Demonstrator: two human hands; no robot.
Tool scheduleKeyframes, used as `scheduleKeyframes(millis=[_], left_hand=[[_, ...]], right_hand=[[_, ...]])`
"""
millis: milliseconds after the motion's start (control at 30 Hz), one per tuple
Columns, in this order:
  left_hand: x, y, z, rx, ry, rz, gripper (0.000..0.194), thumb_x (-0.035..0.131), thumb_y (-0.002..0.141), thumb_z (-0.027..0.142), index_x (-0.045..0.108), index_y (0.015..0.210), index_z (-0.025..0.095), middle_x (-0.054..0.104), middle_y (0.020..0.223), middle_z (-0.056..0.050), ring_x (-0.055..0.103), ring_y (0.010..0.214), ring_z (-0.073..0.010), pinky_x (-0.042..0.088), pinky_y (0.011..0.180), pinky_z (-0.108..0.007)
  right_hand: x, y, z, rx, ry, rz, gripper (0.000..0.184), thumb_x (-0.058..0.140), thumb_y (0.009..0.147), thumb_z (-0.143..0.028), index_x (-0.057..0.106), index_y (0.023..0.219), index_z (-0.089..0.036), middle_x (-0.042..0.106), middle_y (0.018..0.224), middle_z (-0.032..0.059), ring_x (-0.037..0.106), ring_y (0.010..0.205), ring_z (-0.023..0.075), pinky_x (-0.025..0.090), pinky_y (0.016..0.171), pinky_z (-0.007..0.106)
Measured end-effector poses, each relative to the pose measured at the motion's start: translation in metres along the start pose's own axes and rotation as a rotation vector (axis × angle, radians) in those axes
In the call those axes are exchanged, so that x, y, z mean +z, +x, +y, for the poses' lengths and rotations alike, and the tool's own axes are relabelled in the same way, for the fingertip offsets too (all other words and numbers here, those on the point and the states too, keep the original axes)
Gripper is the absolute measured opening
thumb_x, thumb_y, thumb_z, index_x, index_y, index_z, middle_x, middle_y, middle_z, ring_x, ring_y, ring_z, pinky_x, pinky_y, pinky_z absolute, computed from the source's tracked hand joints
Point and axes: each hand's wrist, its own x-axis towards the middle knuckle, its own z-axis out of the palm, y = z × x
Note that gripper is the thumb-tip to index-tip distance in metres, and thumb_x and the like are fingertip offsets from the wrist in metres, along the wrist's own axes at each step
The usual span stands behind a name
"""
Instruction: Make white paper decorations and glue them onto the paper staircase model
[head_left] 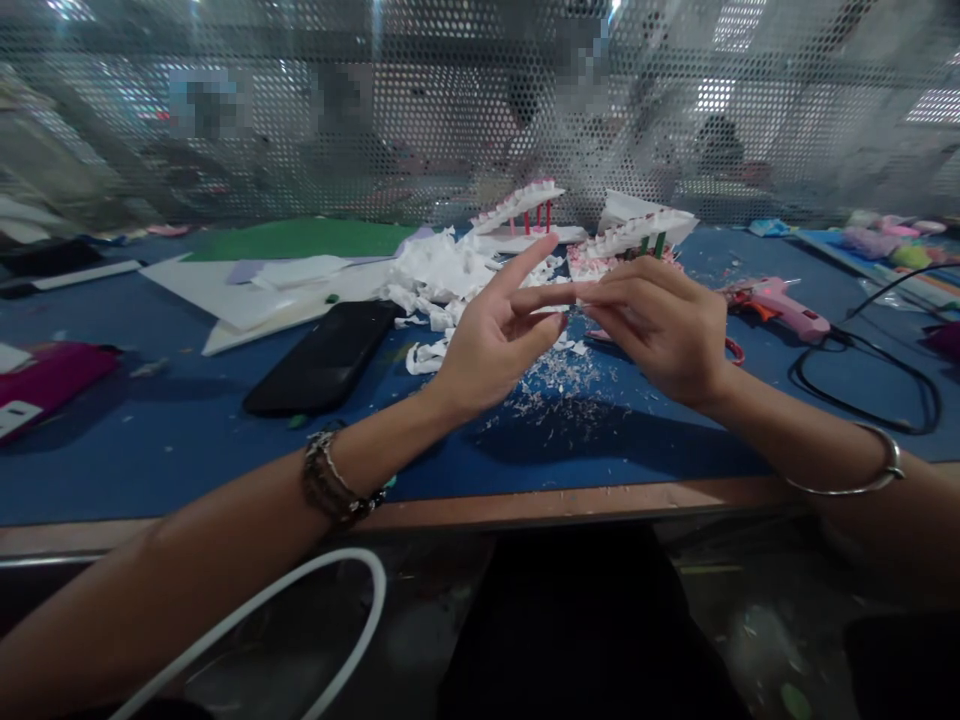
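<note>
The left hand is holding a finger against the pinching right hand; whether either is grasping anything cannot be told. White shavings are lying below on the worktop, the glue gun apparently sitting rightward for reach.

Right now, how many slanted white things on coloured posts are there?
2: a slanted white piece on red posts, beyond the left hand; a slanted white piece on green posts, beyond the right hand. More may be hidden.
</note>
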Motion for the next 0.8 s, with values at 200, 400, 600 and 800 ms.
scheduleKeyframes(millis=[200, 400, 600, 800], left_hand=[[0.001, -0.001, -0.002, 0.067, 0.088, 0.049, 0.030, 0.063, 0.075, 0.026, 0.059, 0.104, 0.019, 0.065, 0.099, -0.007, 0.063, 0.086, -0.0148, 0.053, 0.074, -0.026], [-0.001, -0.005, 0.006, 0.212, 0.360, 0.120, 0.012, 0.064, 0.076, 0.031, 0.065, 0.082, 0.020, 0.066, 0.080, -0.002, 0.060, 0.075, -0.0134, 0.050, 0.070, -0.026], [0.000, -0.006, 0.004, 0.187, 0.323, 0.097, 0.017, 0.063, 0.077, 0.032, 0.062, 0.085, 0.018, 0.065, 0.080, -0.002, 0.060, 0.070, -0.0115, 0.049, 0.066, -0.023], [0.001, -0.002, -0.001, 0.112, 0.228, 0.116, 0.022, 0.060, 0.078, 0.037, 0.059, 0.085, 0.016, 0.062, 0.076, -0.001, 0.058, 0.070, -0.0097, 0.048, 0.061, -0.019]], right_hand=[[0.003, 0.005, -0.003, 0.179, 0.205, -0.003, 0.007, 0.059, 0.079, -0.020, 0.064, 0.082, -0.018, 0.067, 0.079, 0.0004, 0.060, 0.076, 0.0118, 0.047, 0.072, 0.028], [0.004, 0.006, -0.012, 0.332, 0.348, 0.006, 0.009, 0.062, 0.076, -0.023, 0.065, 0.080, -0.016, 0.068, 0.078, 0.0002, 0.061, 0.073, 0.0108, 0.048, 0.069, 0.025], [0.005, 0.005, -0.010, 0.307, 0.395, -0.025, 0.011, 0.059, 0.078, -0.023, 0.062, 0.087, -0.017, 0.065, 0.081, -0.0003, 0.060, 0.075, 0.0103, 0.049, 0.070, 0.025], [-0.004, 0.007, -0.002, 0.153, 0.290, -0.078, 0.018, 0.058, 0.078, -0.023, 0.060, 0.096, -0.021, 0.065, 0.087, 0.0006, 0.060, 0.078, 0.0123, 0.049, 0.070, 0.026]])
